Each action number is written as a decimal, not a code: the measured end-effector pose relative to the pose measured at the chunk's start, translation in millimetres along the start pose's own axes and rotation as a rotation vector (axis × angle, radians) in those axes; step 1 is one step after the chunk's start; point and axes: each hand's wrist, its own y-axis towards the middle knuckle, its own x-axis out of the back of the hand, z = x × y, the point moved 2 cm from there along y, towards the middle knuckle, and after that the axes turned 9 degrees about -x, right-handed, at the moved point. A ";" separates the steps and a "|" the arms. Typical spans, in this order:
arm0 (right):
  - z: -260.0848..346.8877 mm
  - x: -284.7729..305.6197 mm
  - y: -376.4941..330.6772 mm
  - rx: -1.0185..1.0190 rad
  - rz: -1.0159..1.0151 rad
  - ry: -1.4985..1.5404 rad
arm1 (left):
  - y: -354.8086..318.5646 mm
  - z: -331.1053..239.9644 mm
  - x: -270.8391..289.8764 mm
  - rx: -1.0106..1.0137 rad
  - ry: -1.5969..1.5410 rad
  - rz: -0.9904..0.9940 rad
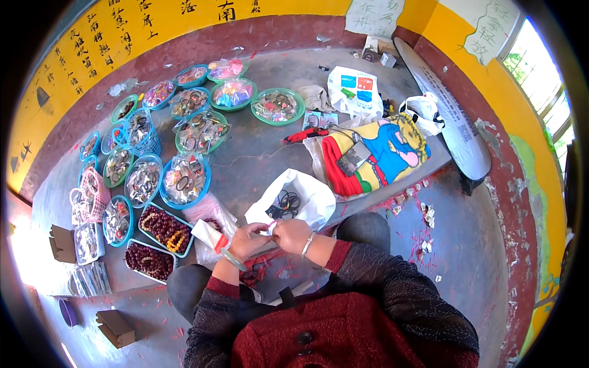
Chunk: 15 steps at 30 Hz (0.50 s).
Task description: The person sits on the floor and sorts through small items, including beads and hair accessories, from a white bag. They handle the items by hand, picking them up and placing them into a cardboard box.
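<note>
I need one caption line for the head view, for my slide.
Seated person's left hand and right hand meet over a small pale item beside a white bag and trays of beads.

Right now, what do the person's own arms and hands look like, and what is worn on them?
Both forearms are covered by dark, textured knit sleeves with dark red ribbed cuffs. The left hand is bare, with a thin pale green bangle around its wrist. The right hand is bare too, with a silver metal bracelet on its wrist. No gloves show.

Bright daylight pours from the window [540,61] far right of the right hand [290,235]; glare whitens the left edge, and straight lines bend near the rim.
</note>
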 end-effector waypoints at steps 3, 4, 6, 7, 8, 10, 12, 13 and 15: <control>0.4 8.0 5.9 0.068 -0.191 0.241 | -3.2 -9.7 8.7 0.136 -0.084 0.063; 2.9 11.2 5.0 0.059 -0.205 0.298 | -4.7 -14.0 9.0 0.201 -0.115 0.090; 10.2 21.6 2.0 0.040 -0.233 0.411 | -7.0 -12.9 6.2 0.302 -0.170 0.127; 10.9 21.1 1.5 0.055 -0.217 0.411 | -8.6 -12.1 5.2 0.352 -0.198 0.144; 11.4 20.5 0.8 0.070 -0.201 0.411 | -9.5 -7.3 4.1 0.350 -0.192 0.153; 10.9 19.6 0.9 0.079 -0.134 0.382 | -10.2 7.1 1.7 0.341 -0.177 0.170; 8.2 18.9 0.5 0.062 -0.028 0.324 | -12.2 15.6 -1.1 0.298 -0.122 0.172; 7.3 20.3 0.6 0.024 0.043 0.324 | -13.2 17.9 -2.4 0.277 -0.095 0.173; 6.4 25.0 0.7 -0.054 0.185 0.324 | -15.1 19.0 -6.0 0.232 -0.060 0.174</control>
